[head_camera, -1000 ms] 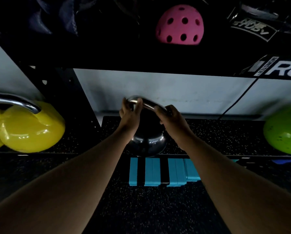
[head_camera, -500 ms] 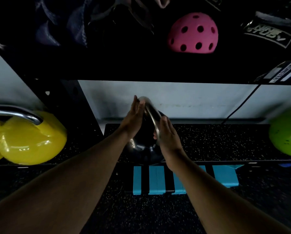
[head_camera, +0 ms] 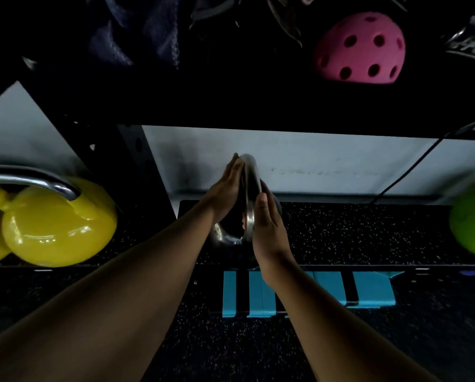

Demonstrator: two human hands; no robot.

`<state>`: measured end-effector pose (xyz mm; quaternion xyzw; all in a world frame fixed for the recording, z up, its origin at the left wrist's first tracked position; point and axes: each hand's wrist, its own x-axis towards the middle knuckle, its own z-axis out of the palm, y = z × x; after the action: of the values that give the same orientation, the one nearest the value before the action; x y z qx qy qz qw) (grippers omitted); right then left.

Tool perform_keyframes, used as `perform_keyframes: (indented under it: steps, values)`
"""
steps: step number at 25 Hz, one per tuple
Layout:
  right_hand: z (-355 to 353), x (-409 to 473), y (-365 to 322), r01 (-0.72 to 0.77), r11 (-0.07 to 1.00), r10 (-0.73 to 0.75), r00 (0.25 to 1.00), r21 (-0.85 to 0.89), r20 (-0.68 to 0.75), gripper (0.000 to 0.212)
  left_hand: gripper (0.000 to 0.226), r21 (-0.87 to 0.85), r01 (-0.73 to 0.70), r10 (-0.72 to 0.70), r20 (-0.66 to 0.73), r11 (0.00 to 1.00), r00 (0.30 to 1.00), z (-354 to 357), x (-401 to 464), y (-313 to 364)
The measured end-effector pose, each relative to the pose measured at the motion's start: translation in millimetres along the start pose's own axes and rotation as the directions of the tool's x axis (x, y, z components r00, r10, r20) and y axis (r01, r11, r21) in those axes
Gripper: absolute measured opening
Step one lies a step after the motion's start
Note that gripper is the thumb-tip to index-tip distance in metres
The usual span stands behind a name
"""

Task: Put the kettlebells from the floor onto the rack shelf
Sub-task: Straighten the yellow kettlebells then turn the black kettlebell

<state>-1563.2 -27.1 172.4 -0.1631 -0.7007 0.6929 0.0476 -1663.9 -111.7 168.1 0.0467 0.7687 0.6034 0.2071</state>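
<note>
A dark kettlebell (head_camera: pixel 225 236) with a chrome handle (head_camera: pixel 250 186) stands on the speckled black rack shelf (head_camera: pixel 355 230), near its front edge. The handle runs front to back. My left hand (head_camera: pixel 225 188) lies flat against the handle's left side, fingers straight and together. On the handle's right side my right hand (head_camera: pixel 266 230) is pressed flat too, its fingers not wrapped around. Most of the kettlebell's body is hidden behind my hands and in shadow.
A yellow kettlebell (head_camera: pixel 57 224) sits on the shelf section at the left, beyond a black upright post (head_camera: pixel 137 166). A green kettlebell (head_camera: pixel 473 224) is at the right edge. Above, a pink perforated ball (head_camera: pixel 360 48) lies on the upper shelf. Blue tape strips (head_camera: pixel 368 288) mark the floor below.
Both hands held the handle with curled fingers a second ago. The fingers have straightened to flat palms, and the handle has turned from sideways to front-to-back.
</note>
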Motion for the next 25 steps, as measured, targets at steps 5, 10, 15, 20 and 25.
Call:
perform_keyframes:
  steps: [5,10,15,20,25]
  values:
    - [-1.8,-5.4,5.9,-0.008,1.000,0.008,1.000,-0.023,0.000,0.043,0.058,-0.030,-0.044,0.044,-0.014,0.999,0.999,4.2,-3.2,-4.7]
    - [0.1,-4.3,4.9,-0.026,1.000,0.026,1.000,0.012,0.000,0.045,0.058,-0.044,-0.047,0.045,-0.042,0.998,0.998,4.9,0.9,-8.0]
    - [6.0,-5.8,5.8,-0.010,0.999,0.012,0.999,0.033,-0.051,0.042,0.056,-0.112,-0.030,0.027,-0.035,0.993,0.999,6.6,1.3,-7.4]
    - [14.9,-5.5,5.1,0.003,1.000,-0.002,0.999,0.005,-0.049,0.045,0.054,-0.080,-0.025,0.019,-0.069,0.996,0.997,3.0,3.0,-5.0]
    - [12.4,-7.3,5.3,0.039,0.999,-0.039,0.999,-0.010,-0.031,0.045,0.054,-0.088,-0.010,0.008,-0.026,0.996,1.000,0.7,-0.2,-3.2]
